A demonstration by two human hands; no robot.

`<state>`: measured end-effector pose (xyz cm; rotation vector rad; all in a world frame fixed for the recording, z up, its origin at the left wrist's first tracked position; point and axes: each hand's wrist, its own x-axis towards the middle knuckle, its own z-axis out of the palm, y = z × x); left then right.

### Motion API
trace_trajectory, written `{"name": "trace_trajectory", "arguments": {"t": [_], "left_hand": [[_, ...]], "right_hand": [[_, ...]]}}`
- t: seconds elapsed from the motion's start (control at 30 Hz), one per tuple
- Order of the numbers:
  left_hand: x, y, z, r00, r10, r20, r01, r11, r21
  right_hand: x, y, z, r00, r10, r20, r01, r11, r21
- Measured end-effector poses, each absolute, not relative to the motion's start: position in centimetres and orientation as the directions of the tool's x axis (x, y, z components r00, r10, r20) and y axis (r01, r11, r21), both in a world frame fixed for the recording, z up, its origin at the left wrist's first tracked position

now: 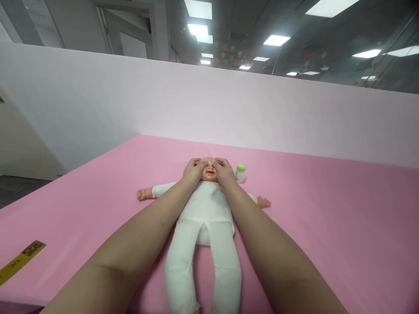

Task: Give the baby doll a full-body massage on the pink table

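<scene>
A baby doll (pixel 206 203) with a white cloth body lies on its back, its head away from me and its arms spread wide. My left hand (pixel 194 170) curls around the left side of the doll's head, the thumb resting by the eye. On the opposite side, my right hand (pixel 224 170) holds the head in the same way, its thumb near the other eye. Both thumbs cover the doll's eye area; its nose and mouth show between them. Just right of my right hand stands a small white jar (pixel 240 173) with a green lid.
Beneath the doll is a pink tabletop (pixel 310 209). A yellow label strip (pixel 22 261) with a printed code sticks to it at the near left. A white wall panel (pixel 229 109) rises along the far edge. Behind it are a door (pixel 131 35) and lit ceiling panels.
</scene>
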<state>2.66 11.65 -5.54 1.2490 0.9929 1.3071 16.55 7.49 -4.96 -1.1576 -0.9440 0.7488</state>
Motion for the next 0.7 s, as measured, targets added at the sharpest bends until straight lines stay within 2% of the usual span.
{"name": "trace_trajectory", "arguments": {"t": [0.37, 0.5, 0.7], "left_hand": [[1.9, 11.0, -4.8, 0.127, 0.976, 0.174, -0.043, -0.17, 0.984], [0.1, 10.5, -4.3, 0.271, 0.943, 0.193, 0.025, -0.207, 0.978], [-2.3, 10.3, -3.7, 0.492, 0.867, 0.077, 0.088, -0.138, 0.987]], "right_hand": [[18.0, 7.2, -4.9, 0.343, 0.906, 0.25, 0.092, 0.232, -0.968], [19.0, 5.7, -4.3, 0.206, 0.937, 0.284, 0.197, 0.245, -0.949], [19.7, 4.2, -3.3, 0.086, 0.968, 0.234, 0.239, 0.208, -0.948]]}}
